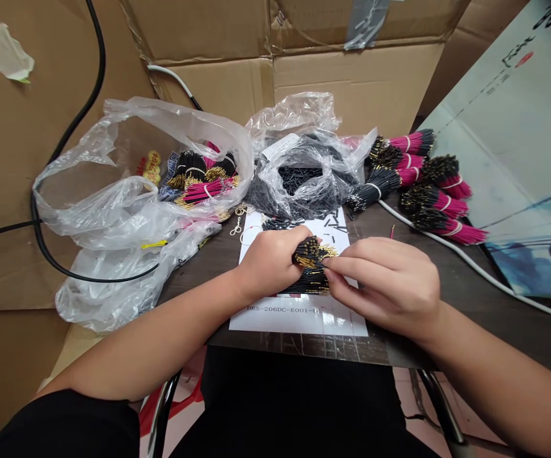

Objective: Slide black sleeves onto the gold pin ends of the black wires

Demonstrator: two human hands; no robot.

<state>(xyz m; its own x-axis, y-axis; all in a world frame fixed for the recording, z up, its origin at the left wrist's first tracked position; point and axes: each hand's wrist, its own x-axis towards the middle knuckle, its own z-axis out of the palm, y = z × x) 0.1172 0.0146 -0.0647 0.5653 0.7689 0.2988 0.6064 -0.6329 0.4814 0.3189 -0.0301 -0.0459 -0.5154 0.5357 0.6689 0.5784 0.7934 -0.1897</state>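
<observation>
My left hand [273, 264] is wrapped round a bundle of black wires [306, 251], its gold-coloured terminal ends pointing right. The thumb and index finger of my right hand [385, 283] are pinched together at those ends, on what looks like a thin dark piece too small to name. Just below the bundle lie more black wires with gold ends [308, 281], on a printed white sheet [299, 318]. Short black sleeves [335, 222] are scattered over the sheet's far part, beyond my hands.
An opened plastic bag of black sleeves [299, 181] stands behind the sheet. To the left, a large clear bag [127, 210] holds tied wire bundles. Several pink and black bundles [447, 203] lie at right, near a white cable [471, 264]. Cardboard walls [352, 83] enclose the back.
</observation>
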